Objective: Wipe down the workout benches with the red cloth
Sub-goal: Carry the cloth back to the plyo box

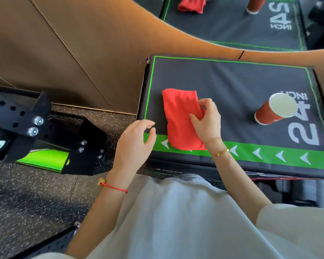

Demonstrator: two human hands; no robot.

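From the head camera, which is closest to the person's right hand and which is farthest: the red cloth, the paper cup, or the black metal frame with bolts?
1. Red cloth: pinched in the right hand, on the padded box.
2. Paper cup: to the hand's right, on the same box.
3. Black metal frame: far left, on the floor beyond the left hand.

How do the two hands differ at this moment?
The right hand pinches the right edge of the red cloth on the padded bench; the left hand holds nothing, fingers loosely curled by the bench's near left corner. The right wrist wears a gold bracelet, the left a red string. Both are bare.
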